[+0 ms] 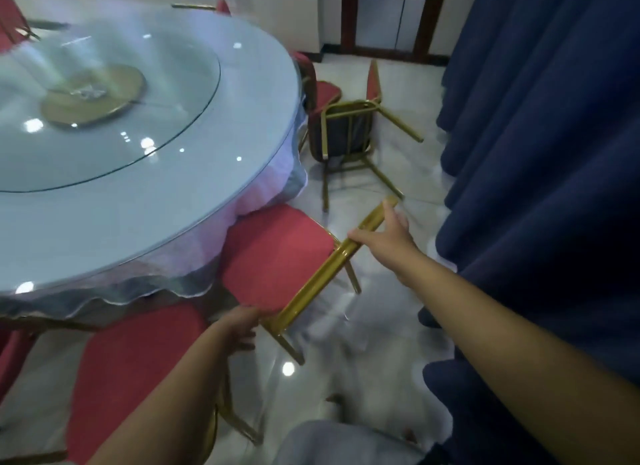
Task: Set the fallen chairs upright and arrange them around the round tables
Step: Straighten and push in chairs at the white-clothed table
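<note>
A red-cushioned chair [277, 253] with a gold metal frame stands at the near edge of the round table [145, 201], its seat partly under the tablecloth. My right hand [388, 236] grips the gold top rail of its back. My left hand [242, 326] holds the near corner of the seat and frame. Farther back, a fallen chair [349, 125] lies on its side on the floor, its gold legs pointing right. Another red chair [135, 367] stands at the table on the near left.
Dark blue curtains [540, 153] hang along the right side, leaving a narrow strip of glossy floor [346, 326]. A glass turntable [104, 101] tops the table. More red chairs [14, 17] stand at the far side. A door [384, 14] is at the back.
</note>
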{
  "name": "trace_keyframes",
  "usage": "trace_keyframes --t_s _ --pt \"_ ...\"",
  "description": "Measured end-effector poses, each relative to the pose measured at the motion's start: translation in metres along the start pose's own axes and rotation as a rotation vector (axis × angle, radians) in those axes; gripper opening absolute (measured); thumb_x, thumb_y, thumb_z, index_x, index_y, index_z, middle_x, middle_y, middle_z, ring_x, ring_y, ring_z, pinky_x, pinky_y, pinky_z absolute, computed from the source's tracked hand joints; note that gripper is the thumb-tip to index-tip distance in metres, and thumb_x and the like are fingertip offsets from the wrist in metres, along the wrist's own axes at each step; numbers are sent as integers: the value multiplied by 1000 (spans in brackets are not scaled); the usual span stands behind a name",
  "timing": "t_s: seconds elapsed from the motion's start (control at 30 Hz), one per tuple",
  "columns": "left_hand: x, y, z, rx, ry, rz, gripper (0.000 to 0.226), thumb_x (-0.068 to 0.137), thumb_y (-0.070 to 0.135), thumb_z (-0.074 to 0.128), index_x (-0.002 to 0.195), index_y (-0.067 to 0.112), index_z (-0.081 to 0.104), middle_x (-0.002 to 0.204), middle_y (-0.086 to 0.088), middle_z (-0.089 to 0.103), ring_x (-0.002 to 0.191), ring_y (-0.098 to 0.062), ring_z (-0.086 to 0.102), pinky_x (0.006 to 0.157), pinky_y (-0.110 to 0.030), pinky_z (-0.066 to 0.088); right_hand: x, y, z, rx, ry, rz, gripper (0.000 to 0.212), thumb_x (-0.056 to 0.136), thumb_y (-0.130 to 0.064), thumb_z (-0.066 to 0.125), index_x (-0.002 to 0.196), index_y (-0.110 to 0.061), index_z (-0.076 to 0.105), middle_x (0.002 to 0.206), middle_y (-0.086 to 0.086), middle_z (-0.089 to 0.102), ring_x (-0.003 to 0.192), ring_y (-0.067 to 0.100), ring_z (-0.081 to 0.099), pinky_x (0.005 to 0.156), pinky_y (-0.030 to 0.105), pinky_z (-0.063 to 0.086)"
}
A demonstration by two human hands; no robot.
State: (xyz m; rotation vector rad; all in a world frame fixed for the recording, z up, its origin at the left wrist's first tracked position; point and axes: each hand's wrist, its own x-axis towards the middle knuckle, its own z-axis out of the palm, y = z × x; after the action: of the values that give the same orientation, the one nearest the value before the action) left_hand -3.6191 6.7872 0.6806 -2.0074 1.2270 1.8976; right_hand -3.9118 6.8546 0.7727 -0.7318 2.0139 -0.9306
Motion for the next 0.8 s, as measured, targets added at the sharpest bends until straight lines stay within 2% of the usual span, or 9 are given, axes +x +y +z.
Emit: trace_keyframes --t_s 0.07,0.13,0.23,0.43,0.53,0.63,0.7,0.8 --pt "0 25 -11 -34 56 128 13 92 23 63 102 15 63 94 -10 57 79 -25 52 68 -29 41 4 2 -5 -25 -8 -49 90 80 -46 73 154 -37 23 163 -3 11 145 26 26 107 36 33" --pt "1 54 -12 -96 71 215 5 94 18 59 90 19 61 84 -5 56 67 -19 50 64 -26 39 8 9 -13 -35 -2 -62 82 81 -47 71 152 -36 30 159 -4 24 140 22 35 98 32 35" --pt "5 98 2 -45 32 325 5 93 17 59 89 20 61 82 -3 58 68 -19 53 65 -27 43 17 18 -36 -55 43 -38 74 83 -52 68 148 -36 36 153 -3 38 135 21 41 94 32 38" --pt "9 191 75 57 -155 463 5 92 21 62 94 19 66 89 -4 66 70 -14 60 61 -25 48 69 14 -108 -50 144 -10 57 85 -50 68 137 -37 48 143 0 49 114 18 51 86 34 44" --pt "23 238 115 94 -196 479 15 94 26 60 105 20 67 104 -4 70 86 -17 65 75 -32 54 111 18 -142 -39 179 5 53 88 -46 67 137 -33 50 136 -1 53 103 11 50 81 28 42" --pt "45 286 152 133 -190 453 19 96 26 58 111 19 66 107 -4 69 91 -19 63 90 -39 53 161 31 -175 7 149 34 54 88 -44 67 138 -31 49 136 -1 52 104 11 50 86 27 41" --pt "60 319 176 147 -170 424 17 96 22 56 110 17 65 102 -4 65 90 -20 60 89 -37 50 201 37 -198 12 112 43 56 89 -45 66 140 -31 47 137 -1 50 105 12 48 87 27 40" --pt "77 366 206 135 -140 353 13 96 17 55 108 16 60 100 -6 57 89 -21 52 79 -32 43 263 41 -234 11 70 52 56 89 -46 64 140 -33 46 135 -4 47 106 10 44 87 29 38"
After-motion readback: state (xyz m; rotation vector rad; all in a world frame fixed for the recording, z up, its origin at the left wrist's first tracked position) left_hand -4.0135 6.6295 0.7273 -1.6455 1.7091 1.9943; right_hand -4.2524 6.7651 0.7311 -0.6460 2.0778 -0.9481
